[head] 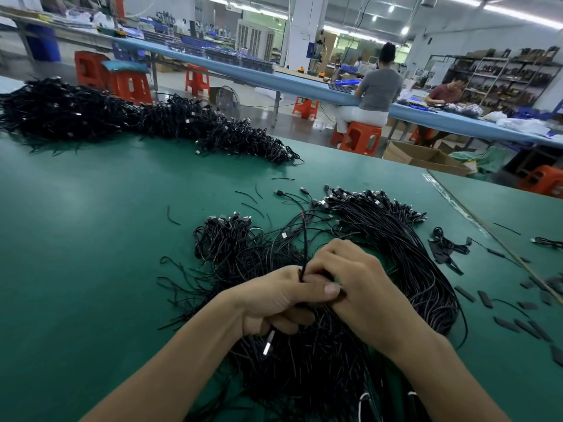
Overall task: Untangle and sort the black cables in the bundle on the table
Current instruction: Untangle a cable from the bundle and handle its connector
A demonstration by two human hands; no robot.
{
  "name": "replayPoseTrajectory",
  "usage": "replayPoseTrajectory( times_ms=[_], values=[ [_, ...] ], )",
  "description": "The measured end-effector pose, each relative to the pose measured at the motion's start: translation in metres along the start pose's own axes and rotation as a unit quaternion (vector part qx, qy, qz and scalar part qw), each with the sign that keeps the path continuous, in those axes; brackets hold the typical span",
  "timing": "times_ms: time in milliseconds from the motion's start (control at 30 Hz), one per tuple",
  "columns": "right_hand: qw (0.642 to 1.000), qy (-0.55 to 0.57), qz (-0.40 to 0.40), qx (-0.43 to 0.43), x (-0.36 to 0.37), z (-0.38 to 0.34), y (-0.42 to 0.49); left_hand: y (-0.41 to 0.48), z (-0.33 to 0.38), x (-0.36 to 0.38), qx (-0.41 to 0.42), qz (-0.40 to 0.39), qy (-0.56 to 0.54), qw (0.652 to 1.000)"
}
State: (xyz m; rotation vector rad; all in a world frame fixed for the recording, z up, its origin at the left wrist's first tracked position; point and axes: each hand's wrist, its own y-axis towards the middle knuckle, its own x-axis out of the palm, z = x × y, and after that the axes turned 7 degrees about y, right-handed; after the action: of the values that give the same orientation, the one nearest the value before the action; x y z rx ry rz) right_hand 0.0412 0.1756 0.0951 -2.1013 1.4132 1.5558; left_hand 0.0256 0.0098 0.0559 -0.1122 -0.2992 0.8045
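Head view: the tangled bundle (304, 354) lies near on the green table (91, 239). One cable (305, 245) is gripped by the curled left hand (274, 300) and pinched by the right hand (359, 284) (a plug (268, 345) dangles below the left). It is best drawn upward slowly, never yanked. Bare room is found left; scraps (484, 300) are scattered right.

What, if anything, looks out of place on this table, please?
Short black strands lie loose on the green table beyond the bundle, and flat black strips are scattered on the right, outside any pile.
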Motion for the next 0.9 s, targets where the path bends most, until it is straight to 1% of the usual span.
replayPoseTrajectory(
  times_ms=[67,167,233,300,367,467,533,600,733,800,900],
  values=[
    [0.999,-0.007,0.028,-0.015,0.002,0.001,-0.003,0.000,0.001,-0.002,-0.007,-0.020,-0.021,1.000],
    [0.995,-0.031,0.066,-0.063,0.003,0.003,-0.006,0.001,0.000,-0.005,0.000,-0.056,-0.096,0.994],
    [0.991,-0.045,0.081,-0.091,0.002,0.003,-0.006,0.001,-0.002,-0.005,0.007,-0.077,-0.128,0.989],
    [0.990,-0.031,0.090,-0.104,-0.001,0.003,-0.006,0.001,-0.002,-0.003,0.012,-0.097,-0.142,0.985],
    [0.988,-0.031,0.076,-0.128,-0.005,0.001,-0.006,0.001,-0.002,-0.002,0.010,-0.121,-0.129,0.984],
    [0.982,-0.081,0.005,-0.171,-0.010,-0.005,-0.005,0.003,-0.001,-0.002,-0.009,-0.155,-0.068,0.986],
    [0.981,-0.111,-0.035,-0.155,-0.013,-0.008,-0.004,0.004,0.002,-0.001,-0.016,-0.164,-0.030,0.986],
    [0.985,-0.114,-0.060,-0.114,-0.016,-0.012,-0.003,0.004,0.003,-0.001,-0.024,-0.155,-0.007,0.988],
    [0.996,-0.028,-0.086,-0.025,-0.013,-0.012,-0.006,0.004,0.003,-0.001,-0.038,-0.115,0.027,0.992],
    [0.996,-0.015,-0.091,-0.014,-0.011,-0.011,-0.005,0.003,0.003,0.000,-0.040,-0.105,0.044,0.993],
    [0.995,-0.043,-0.085,-0.005,-0.010,-0.013,-0.003,0.000,0.002,0.001,-0.043,-0.091,0.089,0.991]
  ],
)
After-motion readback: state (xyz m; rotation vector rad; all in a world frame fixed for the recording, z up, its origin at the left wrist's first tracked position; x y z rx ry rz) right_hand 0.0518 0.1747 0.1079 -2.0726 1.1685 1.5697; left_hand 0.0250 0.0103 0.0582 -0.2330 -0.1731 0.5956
